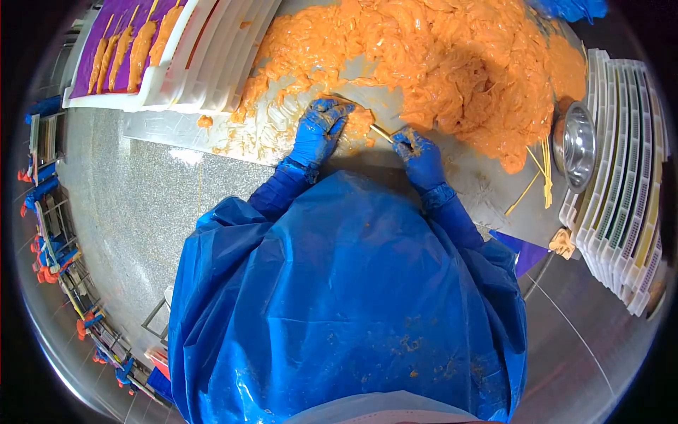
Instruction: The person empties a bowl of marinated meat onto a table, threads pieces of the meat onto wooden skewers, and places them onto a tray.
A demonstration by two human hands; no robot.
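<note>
In a blue glove, my left hand (319, 133) is closed at the edge of a piece of orange marinated meat (360, 121) on the metal table (494, 187). My right hand (421, 159), gloved too, pinches a wooden skewer (381, 133) whose far end meets that meat. How deep the stick goes in cannot be seen. Beyond both hands spreads a large heap of orange marinated meat (438, 63). Several loose skewers (547, 173) lie to the right of my right hand.
At upper left, stacked white trays (212, 71) carry a purple liner with several loaded skewers (121, 56). A metal bowl (578, 147) leans beside stacked white crates (621, 177) on the right. People (46, 272) work at the far left. A blue-gloved hand (575, 8) shows at upper right.
</note>
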